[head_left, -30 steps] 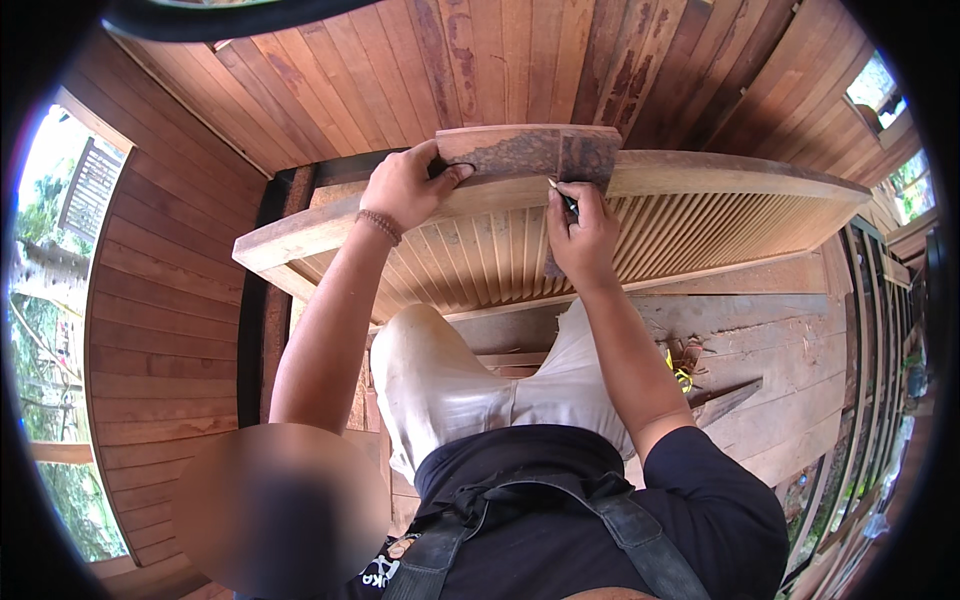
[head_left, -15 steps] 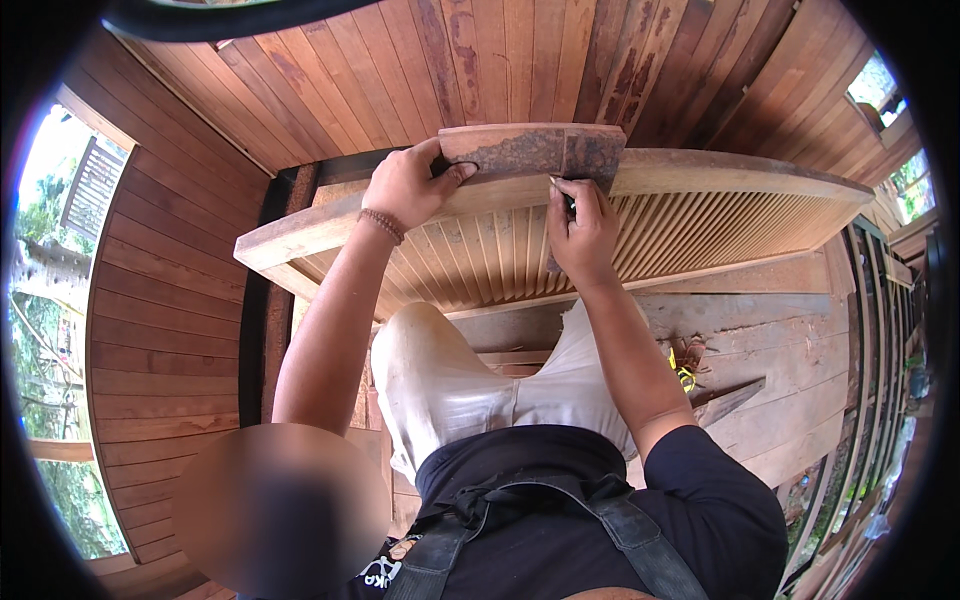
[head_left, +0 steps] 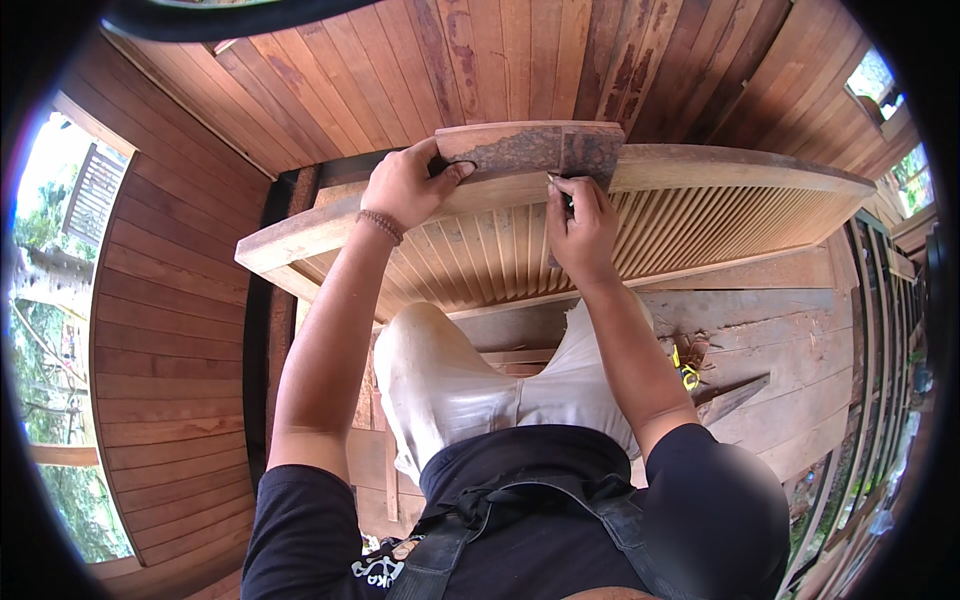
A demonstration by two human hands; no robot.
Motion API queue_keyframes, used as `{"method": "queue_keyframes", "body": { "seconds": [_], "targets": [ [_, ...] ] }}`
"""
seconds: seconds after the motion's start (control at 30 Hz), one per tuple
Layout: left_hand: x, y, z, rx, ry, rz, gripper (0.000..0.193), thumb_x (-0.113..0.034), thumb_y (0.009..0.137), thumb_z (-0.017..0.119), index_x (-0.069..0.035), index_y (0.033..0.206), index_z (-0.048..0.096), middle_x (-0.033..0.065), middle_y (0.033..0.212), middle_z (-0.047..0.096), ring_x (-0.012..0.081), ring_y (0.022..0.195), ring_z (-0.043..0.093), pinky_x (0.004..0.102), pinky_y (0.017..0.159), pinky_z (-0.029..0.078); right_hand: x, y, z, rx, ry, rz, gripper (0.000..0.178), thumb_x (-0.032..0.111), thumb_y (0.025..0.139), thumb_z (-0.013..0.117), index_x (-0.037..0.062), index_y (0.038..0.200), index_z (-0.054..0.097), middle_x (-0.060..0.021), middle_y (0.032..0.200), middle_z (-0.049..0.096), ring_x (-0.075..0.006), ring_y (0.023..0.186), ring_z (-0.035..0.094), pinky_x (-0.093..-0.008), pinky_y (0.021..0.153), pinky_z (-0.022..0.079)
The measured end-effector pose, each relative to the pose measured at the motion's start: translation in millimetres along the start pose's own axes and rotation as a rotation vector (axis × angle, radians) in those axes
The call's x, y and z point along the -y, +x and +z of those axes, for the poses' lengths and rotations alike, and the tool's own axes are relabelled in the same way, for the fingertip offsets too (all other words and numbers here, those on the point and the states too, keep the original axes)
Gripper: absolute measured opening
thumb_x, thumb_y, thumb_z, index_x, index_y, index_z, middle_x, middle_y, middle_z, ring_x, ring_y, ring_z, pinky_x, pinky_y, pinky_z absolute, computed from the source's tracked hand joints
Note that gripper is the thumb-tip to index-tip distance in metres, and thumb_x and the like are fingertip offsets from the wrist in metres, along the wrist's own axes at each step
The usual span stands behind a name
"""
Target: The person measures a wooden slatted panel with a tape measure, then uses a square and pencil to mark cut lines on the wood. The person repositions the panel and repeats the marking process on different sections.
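Note:
A louvered wooden panel [head_left: 730, 170] with many slats stands on its edge before my knees. A short, dark-stained board [head_left: 525, 145] lies against its top rail, with a vertical line across it right of the middle. My left hand [head_left: 403, 190] is closed on the board's left end, thumb on the near side and fingers behind. My right hand [head_left: 580, 228] is pinched at the rail below that line. A tiny pale tip [head_left: 551, 178] shows at its fingertips; the rest is hidden in the fingers, so its kind cannot be told.
Plank walls [head_left: 170, 300] rise at the left and ahead. On the board floor [head_left: 800, 340] at right lie wood shavings [head_left: 700, 350], a pointed wood offcut [head_left: 735, 398] and something yellow [head_left: 688, 372]. Slatted timbers [head_left: 870, 330] run along the far right.
Both hands keep their places on the board and rail, with hardly any movement. The view has shifted slightly, and more of my left sleeve shows.

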State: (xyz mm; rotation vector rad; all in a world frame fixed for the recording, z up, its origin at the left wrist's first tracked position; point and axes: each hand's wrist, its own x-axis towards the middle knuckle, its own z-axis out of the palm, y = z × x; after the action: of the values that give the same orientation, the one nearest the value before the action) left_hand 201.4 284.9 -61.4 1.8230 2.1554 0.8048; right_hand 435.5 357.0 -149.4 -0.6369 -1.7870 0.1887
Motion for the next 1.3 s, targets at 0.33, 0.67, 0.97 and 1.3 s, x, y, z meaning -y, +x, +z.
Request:
{"method": "queue_keyframes", "body": {
  "seconds": [0.33, 0.67, 0.97, 1.3],
  "targets": [
    [1.4, 0.6, 1.3, -0.016, -0.003, 0.032, 0.045, -0.046, 0.093, 0.072, -0.005, 0.112, 0.071, 0.0203, 0.09, 0.074, 0.0398, 0.09, 0.071, 0.0445, 0.078, 0.055, 4.0, 0.6, -6.4, 0.018, 0.088, 0.104, 0.01, 0.001, 0.088, 0.07, 0.0037, 0.097, 0.065, -0.0118, 0.088, 0.069, -0.0325, 0.079, 0.069, -0.0413, 0.07, 0.054],
    [2.0, -3.0, -1.0, -0.006, -0.006, 0.036, 0.044, -0.045, 0.093, 0.072, -0.008, 0.115, 0.072, 0.0178, 0.089, 0.074, 0.0388, 0.089, 0.071, 0.044, 0.078, 0.055, -43.6, 69.5, -74.2, 0.13, -0.006, -0.087, 0.051, 0.028, 0.084, 0.086, 0.0033, 0.122, 0.061, -0.0151, 0.11, 0.065, -0.0324, 0.101, 0.066, -0.0399, 0.09, 0.053],
    [8.3, -4.2, 0.7, 0.006, -0.109, 0.057, 0.042, -0.043, 0.089, 0.078, -0.007, 0.108, 0.075, 0.0171, 0.087, 0.074, 0.0347, 0.086, 0.072, 0.041, 0.078, 0.055, -66.3, 91.7, -80.3, 0.65, 0.024, 0.137, 0.056, 0.036, 0.082, 0.087, 0.0012, 0.122, 0.069, -0.0115, 0.122, 0.068, -0.0314, 0.113, 0.067, -0.043, 0.097, 0.053],
    [17.5, -2.2, 2.2, 0.034, -0.242, 0.103, 0.033, -0.03, 0.087, 0.082, -0.004, 0.107, 0.076, 0.0155, 0.086, 0.075, 0.0292, 0.079, 0.072, 0.0355, 0.075, 0.055, -63.3, 97.3, -80.2, 0.694, 0.057, 0.177, 0.057, 0.038, 0.079, 0.087, 0.0014, 0.12, 0.071, -0.0106, 0.118, 0.069, -0.0309, 0.108, 0.067, -0.0415, 0.094, 0.053]
  ]
}}
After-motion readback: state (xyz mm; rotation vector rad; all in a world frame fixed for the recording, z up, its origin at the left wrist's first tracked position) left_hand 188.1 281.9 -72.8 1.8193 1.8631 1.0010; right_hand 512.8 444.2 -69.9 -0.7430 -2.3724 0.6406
